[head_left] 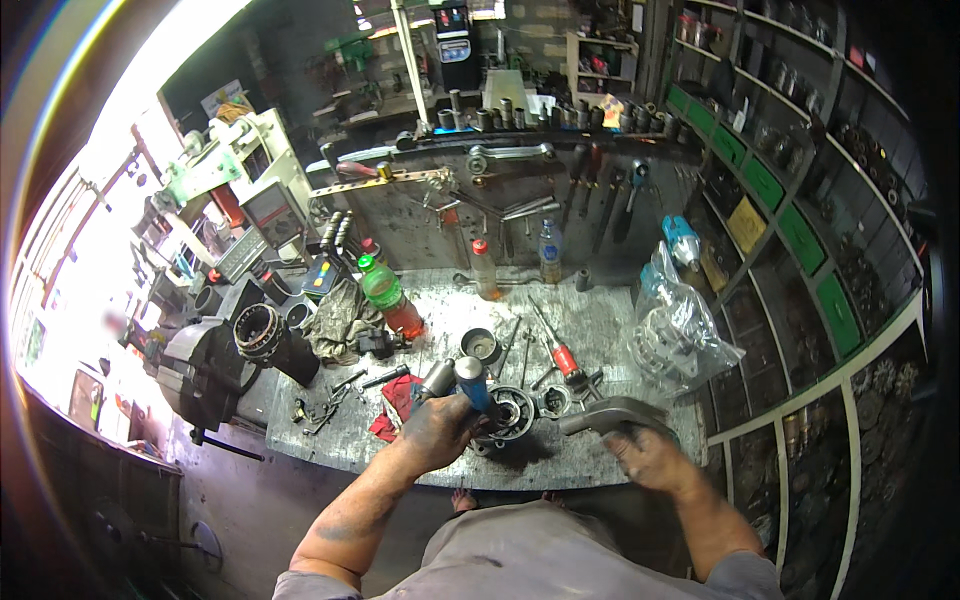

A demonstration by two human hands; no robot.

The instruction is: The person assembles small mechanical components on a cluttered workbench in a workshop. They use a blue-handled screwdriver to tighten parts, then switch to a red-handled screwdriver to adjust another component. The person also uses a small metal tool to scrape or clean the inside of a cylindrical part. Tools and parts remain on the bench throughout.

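Red cloth [393,402], screwdriver [566,360] close — left fingers [446,422] round blue tool [474,389], right fingers [628,449] round hammer [612,413]

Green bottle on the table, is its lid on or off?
On: a green cap covers the top of the green bottle.

Shirt [520,552]: plain grey, softly creased cloth
Left sleeve [312,586]: short, grey, ending above the elbow
Right sleeve [742,578]: short, matching grey
Left forearm [348,520]: bare, smudged
Left hand [437,433]: ungloved, grimy
Right hand [645,458]: ungloved, motion-blurred
Toes [463,500]: exposed
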